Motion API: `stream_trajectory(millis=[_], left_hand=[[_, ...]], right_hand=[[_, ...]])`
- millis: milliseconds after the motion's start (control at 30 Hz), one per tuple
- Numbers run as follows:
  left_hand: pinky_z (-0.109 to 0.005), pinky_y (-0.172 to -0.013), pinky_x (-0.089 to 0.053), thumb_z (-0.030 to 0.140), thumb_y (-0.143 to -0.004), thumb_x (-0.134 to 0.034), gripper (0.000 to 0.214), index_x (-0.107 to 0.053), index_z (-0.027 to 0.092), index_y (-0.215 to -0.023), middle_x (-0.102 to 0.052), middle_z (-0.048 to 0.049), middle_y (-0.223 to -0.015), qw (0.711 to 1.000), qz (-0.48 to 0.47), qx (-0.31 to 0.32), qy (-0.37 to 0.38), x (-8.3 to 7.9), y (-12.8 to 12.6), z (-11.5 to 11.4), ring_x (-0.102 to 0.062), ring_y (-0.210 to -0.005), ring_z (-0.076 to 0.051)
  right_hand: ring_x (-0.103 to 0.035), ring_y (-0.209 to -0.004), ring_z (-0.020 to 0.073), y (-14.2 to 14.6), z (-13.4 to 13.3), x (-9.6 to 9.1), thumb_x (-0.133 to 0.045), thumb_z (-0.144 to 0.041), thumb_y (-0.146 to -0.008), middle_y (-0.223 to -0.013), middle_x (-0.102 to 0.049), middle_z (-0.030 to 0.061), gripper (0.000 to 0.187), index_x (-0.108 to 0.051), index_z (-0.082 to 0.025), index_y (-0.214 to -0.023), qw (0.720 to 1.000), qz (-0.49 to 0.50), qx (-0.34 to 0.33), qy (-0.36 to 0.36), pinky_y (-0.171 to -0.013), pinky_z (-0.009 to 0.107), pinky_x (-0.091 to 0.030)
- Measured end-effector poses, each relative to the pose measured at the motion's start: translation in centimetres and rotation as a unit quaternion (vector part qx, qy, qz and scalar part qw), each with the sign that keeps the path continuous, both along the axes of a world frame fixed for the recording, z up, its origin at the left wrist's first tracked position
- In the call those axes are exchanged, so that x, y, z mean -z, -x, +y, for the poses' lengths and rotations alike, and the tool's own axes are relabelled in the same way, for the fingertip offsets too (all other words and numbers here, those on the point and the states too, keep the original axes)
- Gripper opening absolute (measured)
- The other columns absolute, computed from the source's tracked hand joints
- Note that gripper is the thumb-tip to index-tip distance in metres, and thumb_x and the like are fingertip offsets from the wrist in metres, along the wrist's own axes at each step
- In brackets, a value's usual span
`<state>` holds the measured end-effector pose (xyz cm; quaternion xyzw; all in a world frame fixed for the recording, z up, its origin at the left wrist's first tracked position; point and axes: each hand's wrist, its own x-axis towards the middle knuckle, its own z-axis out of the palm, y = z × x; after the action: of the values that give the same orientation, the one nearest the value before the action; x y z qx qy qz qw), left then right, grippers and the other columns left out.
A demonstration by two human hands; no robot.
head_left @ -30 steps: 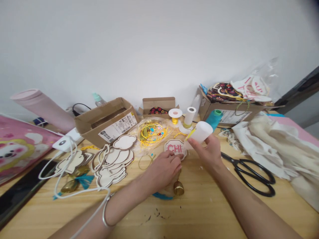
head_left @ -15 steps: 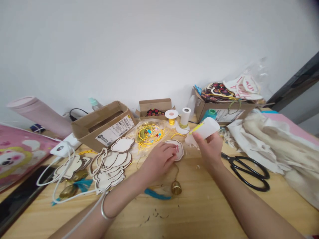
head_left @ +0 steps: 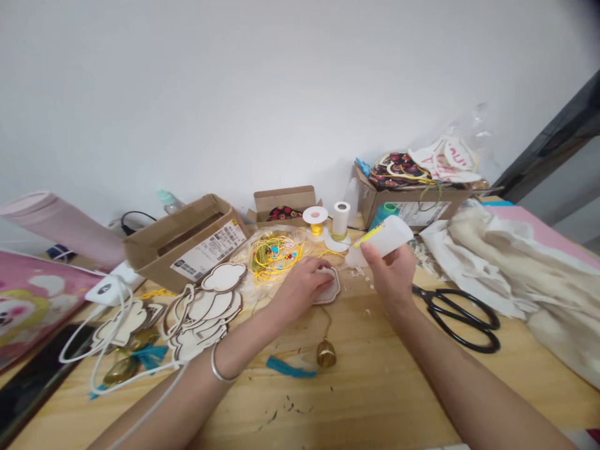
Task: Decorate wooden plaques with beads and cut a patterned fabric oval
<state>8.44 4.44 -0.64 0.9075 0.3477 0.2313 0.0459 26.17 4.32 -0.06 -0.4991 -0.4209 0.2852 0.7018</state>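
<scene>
Near the middle of the table, my left hand bends its fingers down over a pale, scalloped wooden tag with a dark edge, holding it against the tabletop. The fingers hide the tag's left part. To the right, my right hand grips a white bottle with yellow marking, raised above the table and tilted with its narrow end toward the lower left. A brass bell on a cord lies below the tag, and a blue tassel beside it.
Black-handled scissors lie right of my right forearm, near crumpled cloth. Several cloud-shaped wooden pieces and a white cable are on the left. Behind stand cardboard boxes, thread spools and tangled yellow cord.
My left fingers have shifted on the tag, and its pink print no longer shows. The bottle stays raised in my right hand. The whole view has shifted slightly.
</scene>
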Motion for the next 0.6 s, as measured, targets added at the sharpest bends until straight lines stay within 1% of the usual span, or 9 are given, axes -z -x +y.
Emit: stream_trajectory(millis=[133,267,333,467,600], left_hand=[[-0.035,-0.080,-0.050,0.015,-0.089,-0.048,0.023,-0.071,0.017,-0.087,-0.067,-0.0086,-0.101,1.000,-0.023,0.009,0.006,0.0,0.2,0.0,-0.061,-0.092,-0.020],[-0.037,-0.081,-0.050,0.019,-0.090,-0.046,0.024,-0.068,0.018,-0.099,-0.064,-0.0106,-0.106,0.999,-0.032,0.017,0.011,-0.1,0.7,-0.5,-0.059,-0.096,-0.021],[-0.040,-0.083,-0.049,0.023,-0.090,-0.048,0.023,-0.067,0.019,-0.103,-0.062,-0.0119,-0.112,1.000,-0.009,0.025,-0.005,-0.1,1.0,-0.8,-0.057,-0.099,-0.022],[-0.047,-0.090,-0.045,0.029,-0.088,-0.052,0.023,-0.067,0.021,-0.104,-0.056,-0.0134,-0.121,0.996,0.061,0.027,-0.051,0.0,1.5,-1.6,-0.051,-0.107,-0.028],[-0.050,-0.095,-0.042,0.031,-0.086,-0.055,0.028,-0.064,0.022,-0.112,-0.052,-0.0150,-0.127,0.994,0.095,0.019,-0.048,0.3,1.7,-1.9,-0.045,-0.113,-0.030]], right_hand=[[-0.065,-0.066,0.0207,0.0,0.0,-0.1,-0.076,-0.044,-0.057,-0.073,-0.070,0.0055,0.037,-0.061,-0.017,-0.077,1.000,-0.004,0.004,-0.004,-0.060,0.034,-0.053],[-0.065,-0.066,0.0206,-0.1,0.0,0.0,-0.076,-0.043,-0.058,-0.074,-0.070,0.0051,0.036,-0.061,-0.018,-0.078,1.000,-0.004,0.008,-0.014,-0.060,0.034,-0.053],[-0.065,-0.067,0.0208,-0.1,0.0,0.0,-0.076,-0.043,-0.058,-0.074,-0.070,0.0051,0.037,-0.061,-0.018,-0.079,1.000,-0.002,0.010,-0.014,-0.060,0.034,-0.053],[-0.065,-0.069,0.0217,0.0,0.0,0.0,-0.076,-0.044,-0.058,-0.076,-0.070,0.0061,0.037,-0.060,-0.018,-0.079,1.000,0.006,0.005,-0.006,-0.063,0.036,-0.054],[-0.065,-0.070,0.0219,0.0,0.0,-0.1,-0.076,-0.043,-0.058,-0.077,-0.070,0.0067,0.036,-0.061,-0.017,-0.079,1.000,0.010,0.003,-0.007,-0.064,0.036,-0.054]])
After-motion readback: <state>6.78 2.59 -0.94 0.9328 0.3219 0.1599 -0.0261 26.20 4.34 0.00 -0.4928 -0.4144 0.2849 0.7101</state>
